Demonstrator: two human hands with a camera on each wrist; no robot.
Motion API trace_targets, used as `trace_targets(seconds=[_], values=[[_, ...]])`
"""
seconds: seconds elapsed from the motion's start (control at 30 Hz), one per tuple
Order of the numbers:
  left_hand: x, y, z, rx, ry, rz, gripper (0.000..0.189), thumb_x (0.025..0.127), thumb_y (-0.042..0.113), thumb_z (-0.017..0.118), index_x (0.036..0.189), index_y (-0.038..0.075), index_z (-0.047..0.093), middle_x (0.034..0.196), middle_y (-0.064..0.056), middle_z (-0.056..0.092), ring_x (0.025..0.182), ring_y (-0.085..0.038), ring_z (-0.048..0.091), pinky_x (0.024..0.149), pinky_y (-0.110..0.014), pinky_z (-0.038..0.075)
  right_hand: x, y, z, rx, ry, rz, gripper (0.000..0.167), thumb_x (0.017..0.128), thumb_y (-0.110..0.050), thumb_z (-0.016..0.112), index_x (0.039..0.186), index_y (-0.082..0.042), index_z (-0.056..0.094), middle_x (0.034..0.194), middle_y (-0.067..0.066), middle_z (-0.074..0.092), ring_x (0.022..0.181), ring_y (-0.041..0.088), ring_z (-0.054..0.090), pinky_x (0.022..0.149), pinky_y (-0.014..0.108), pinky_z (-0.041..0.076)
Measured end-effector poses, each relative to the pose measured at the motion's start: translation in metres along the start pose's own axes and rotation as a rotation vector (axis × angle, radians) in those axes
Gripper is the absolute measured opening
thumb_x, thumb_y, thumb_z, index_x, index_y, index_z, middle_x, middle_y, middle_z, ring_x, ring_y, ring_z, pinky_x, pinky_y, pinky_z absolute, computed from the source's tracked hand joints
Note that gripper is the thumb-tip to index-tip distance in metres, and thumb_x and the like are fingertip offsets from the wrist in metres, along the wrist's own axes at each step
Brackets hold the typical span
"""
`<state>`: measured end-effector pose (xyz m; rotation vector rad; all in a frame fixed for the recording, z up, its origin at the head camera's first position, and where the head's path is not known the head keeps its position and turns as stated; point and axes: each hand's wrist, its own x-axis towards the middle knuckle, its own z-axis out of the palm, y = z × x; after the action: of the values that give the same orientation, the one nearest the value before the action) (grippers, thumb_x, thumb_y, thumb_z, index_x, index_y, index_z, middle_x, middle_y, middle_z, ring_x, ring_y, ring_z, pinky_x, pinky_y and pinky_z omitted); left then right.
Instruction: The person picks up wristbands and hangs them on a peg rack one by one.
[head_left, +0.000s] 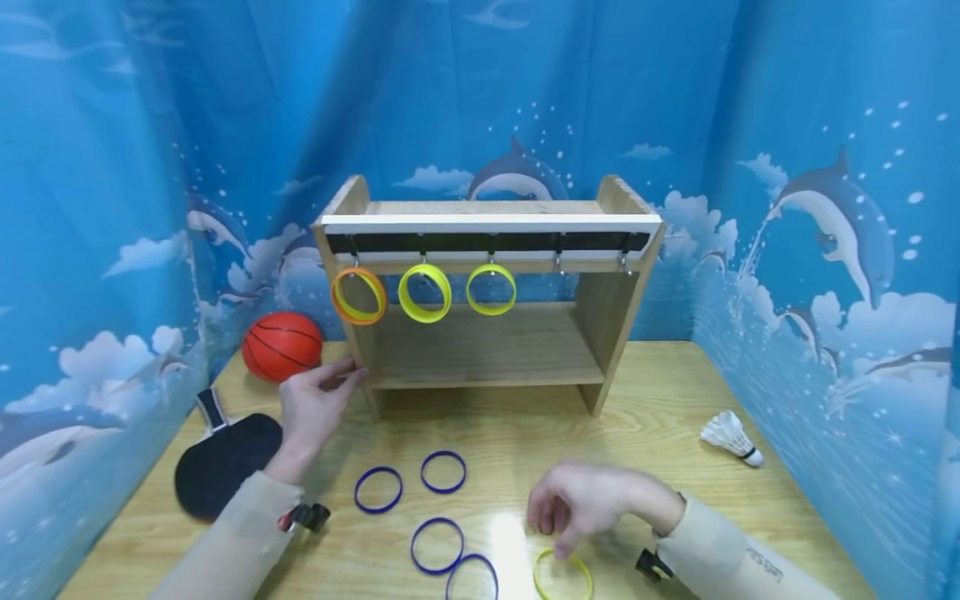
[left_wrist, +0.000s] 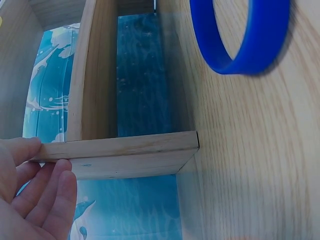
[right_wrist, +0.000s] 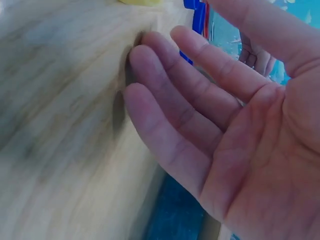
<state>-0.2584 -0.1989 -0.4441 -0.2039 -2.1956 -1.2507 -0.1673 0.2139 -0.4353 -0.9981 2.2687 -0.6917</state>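
Note:
At the front of the table, my right hand (head_left: 581, 504) is over a yellow silicone wristband (head_left: 542, 575), thumb tip right at its far edge. In the right wrist view the fingers (right_wrist: 170, 107) are loosely bent, with nothing in the palm. My left hand (head_left: 318, 404) pinches the front edge of the left side panel (left_wrist: 125, 145) of a wooden rack (head_left: 480, 346), thumb on one face and fingers on the other. From the rack's hooks hang an orange wristband (head_left: 382, 287) together with a yellow one, and yellow wristbands (head_left: 405, 304) on the second and third hooks.
Several blue wristbands (head_left: 358, 498) lie between the hands. Two hooks (head_left: 558, 262) on the right carry nothing. A red basketball (head_left: 281, 346) and a black table tennis paddle (head_left: 225, 467) are at left. A shuttlecock (head_left: 727, 435) lies at right. Blue dolphin curtains (head_left: 450, 100) surround the table.

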Motion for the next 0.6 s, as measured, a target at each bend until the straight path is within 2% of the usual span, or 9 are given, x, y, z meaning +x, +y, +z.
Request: trace_targets(seconds=[0.17, 0.37, 0.5, 0.6], values=[[0.000, -0.001, 0.000, 0.000, 0.000, 0.000, 0.019, 0.094, 0.008, 0.091, 0.112, 0.002, 0.089, 0.101, -0.023, 0.087, 0.075, 0.028, 0.063, 0.066, -0.002, 0.052, 0.002, 0.000, 0.007, -0.034, -0.012, 0.016, 0.029, 0.079, -0.001, 0.098, 0.099, -0.013, 0.083, 0.085, -0.008, 0.080, 0.073, -0.010, 0.063, 0.071, 0.014, 0.060], [0.000, -0.001, 0.000, -0.004, 0.005, -0.009, 0.020, 0.093, 0.008, 0.091, 0.112, 0.002, 0.089, 0.100, -0.022, 0.087, 0.075, 0.027, 0.064, 0.066, -0.003, 0.052, 0.007, 0.001, 0.016, -0.126, 0.016, 0.032, 0.024, 0.078, -0.003, 0.098, 0.082, -0.017, 0.079, 0.072, -0.019, 0.071, 0.064, -0.012, 0.055, 0.064, 0.012, 0.055], [0.000, -0.002, 0.000, 0.000, 0.007, -0.005, 0.021, 0.092, 0.006, 0.092, 0.112, 0.002, 0.089, 0.099, -0.023, 0.087, 0.075, 0.029, 0.062, 0.066, -0.003, 0.052, 0.010, -0.001, 0.018, -0.174, 0.033, 0.036, 0.025, 0.077, -0.004, 0.098, 0.077, -0.020, 0.079, 0.069, -0.022, 0.068, 0.063, -0.012, 0.054, 0.063, 0.011, 0.052], [0.001, -0.002, 0.000, 0.001, 0.006, -0.006, 0.022, 0.092, 0.006, 0.092, 0.113, 0.002, 0.089, 0.099, -0.023, 0.087, 0.075, 0.031, 0.061, 0.066, -0.003, 0.052, 0.010, -0.003, 0.017, -0.165, 0.031, 0.049, 0.025, 0.078, -0.003, 0.098, 0.076, -0.019, 0.079, 0.069, -0.021, 0.068, 0.062, -0.011, 0.054, 0.063, 0.011, 0.053]])
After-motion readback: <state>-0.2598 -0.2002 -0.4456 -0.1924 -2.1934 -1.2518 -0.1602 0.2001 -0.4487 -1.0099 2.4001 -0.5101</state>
